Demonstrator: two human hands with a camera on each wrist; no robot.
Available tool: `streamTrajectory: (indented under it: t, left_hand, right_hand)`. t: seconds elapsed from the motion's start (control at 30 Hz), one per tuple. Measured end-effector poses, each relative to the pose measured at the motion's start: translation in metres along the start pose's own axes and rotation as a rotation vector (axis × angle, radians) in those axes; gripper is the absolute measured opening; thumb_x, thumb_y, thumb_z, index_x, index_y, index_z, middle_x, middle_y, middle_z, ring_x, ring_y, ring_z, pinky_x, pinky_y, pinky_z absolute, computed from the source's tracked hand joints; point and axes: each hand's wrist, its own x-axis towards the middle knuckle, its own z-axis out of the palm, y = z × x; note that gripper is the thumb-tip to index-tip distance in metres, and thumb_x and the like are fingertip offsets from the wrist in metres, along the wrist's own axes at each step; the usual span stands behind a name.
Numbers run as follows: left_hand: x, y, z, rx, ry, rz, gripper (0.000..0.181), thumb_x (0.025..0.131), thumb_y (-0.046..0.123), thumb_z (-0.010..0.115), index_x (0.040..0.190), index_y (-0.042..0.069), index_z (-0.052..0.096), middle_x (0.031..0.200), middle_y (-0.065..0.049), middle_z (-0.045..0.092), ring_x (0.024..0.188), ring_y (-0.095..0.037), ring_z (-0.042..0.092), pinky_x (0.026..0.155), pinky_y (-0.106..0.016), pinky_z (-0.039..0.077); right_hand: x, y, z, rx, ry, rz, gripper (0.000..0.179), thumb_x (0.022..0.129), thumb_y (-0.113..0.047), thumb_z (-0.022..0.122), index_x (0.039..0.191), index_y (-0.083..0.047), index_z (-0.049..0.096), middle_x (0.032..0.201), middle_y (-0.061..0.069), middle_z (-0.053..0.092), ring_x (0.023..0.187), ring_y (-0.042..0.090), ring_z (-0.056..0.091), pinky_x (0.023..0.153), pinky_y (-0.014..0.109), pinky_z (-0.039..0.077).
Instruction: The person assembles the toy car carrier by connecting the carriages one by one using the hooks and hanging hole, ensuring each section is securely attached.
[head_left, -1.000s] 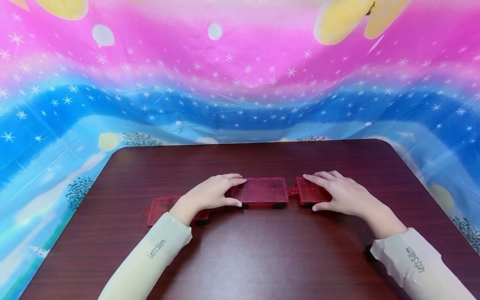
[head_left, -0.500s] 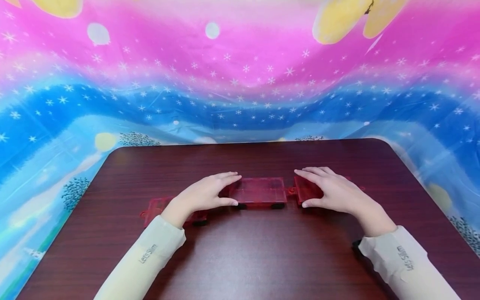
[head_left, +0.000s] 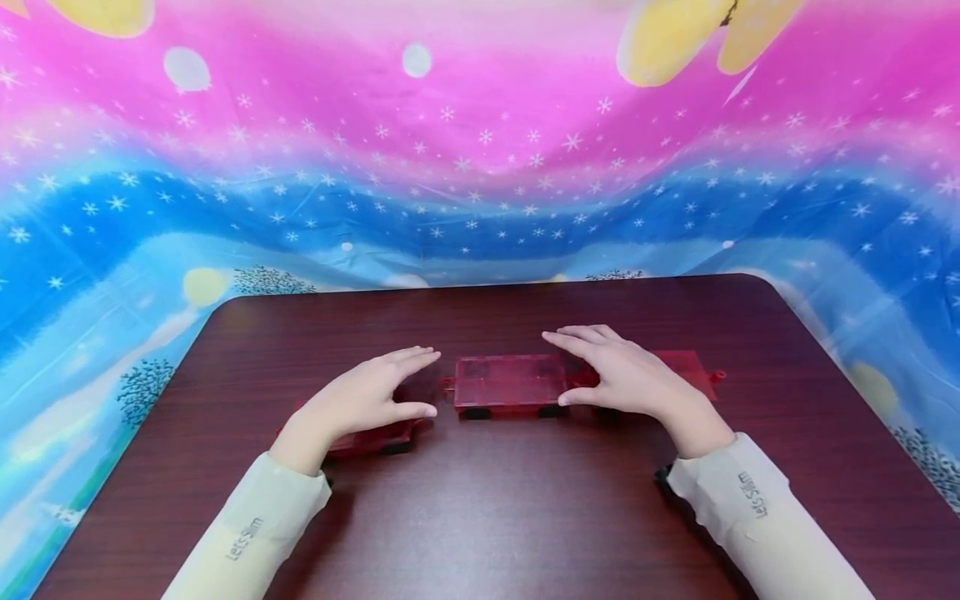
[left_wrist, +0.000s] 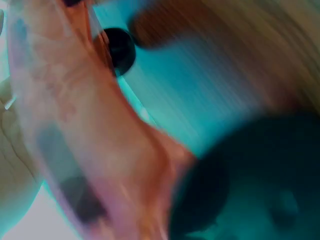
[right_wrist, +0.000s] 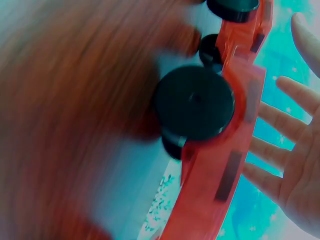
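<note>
A see-through red toy car base (head_left: 510,383) with black wheels sits mid-table in the head view. My right hand (head_left: 626,375) is over its right end, fingers spread and extended. Partly behind that hand is a second red car base (head_left: 688,371) with a small hitch loop. My left hand (head_left: 352,404), thumb apart from its straight fingers, is over a third red car base (head_left: 375,440) and largely hides it. The right wrist view shows two red bases in line, their wheels (right_wrist: 195,102) close up. A blurred red base (left_wrist: 100,110) fills much of the left wrist view.
The dark wooden table (head_left: 480,517) has rounded far corners. Behind it hangs a pink and blue patterned cloth (head_left: 480,167), reaching down along both sides of the table.
My left hand has moved left, away from the middle car base, uncovering its left hitch. My right hand has moved left from the right base to the middle base's end.
</note>
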Motion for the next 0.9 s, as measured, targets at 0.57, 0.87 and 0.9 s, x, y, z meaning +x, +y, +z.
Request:
streamTrajectory:
  t: [0.57,0.87,0.9]
  left_hand:
    - [-0.046,-0.016,0.0,0.022,-0.001,-0.131,0.09,0.078,0.062,0.074,0.15,0.015,0.046,0.153,-0.013,0.046,0.142,-0.035,0.042,0.112,-0.055,0.04]
    - [-0.05,-0.021,0.008,0.041,-0.015,-0.109,0.094,0.073,0.056,0.082,0.15,0.018,0.045,0.148,-0.006,0.053,0.135,-0.029,0.052,0.107,-0.05,0.047]
    - [-0.05,-0.022,0.009,0.043,-0.015,-0.101,0.095,0.072,0.056,0.083,0.15,0.017,0.045,0.147,-0.006,0.053,0.133,-0.029,0.053,0.106,-0.05,0.047]
  right_hand:
    - [0.024,-0.033,0.013,0.045,-0.066,-0.057,0.087,0.081,-0.052,0.077,0.155,-0.032,0.036,0.156,0.005,0.041,0.144,0.028,0.037,0.104,0.051,0.048]
    - [0.03,-0.041,0.021,0.037,-0.101,-0.079,0.085,0.081,-0.046,0.08,0.154,-0.031,0.039,0.155,0.005,0.042,0.144,0.028,0.037,0.106,0.051,0.047]
    - [0.03,-0.041,0.021,0.033,-0.103,-0.084,0.085,0.081,-0.046,0.08,0.153,-0.03,0.039,0.155,0.006,0.042,0.144,0.028,0.037,0.106,0.051,0.047]
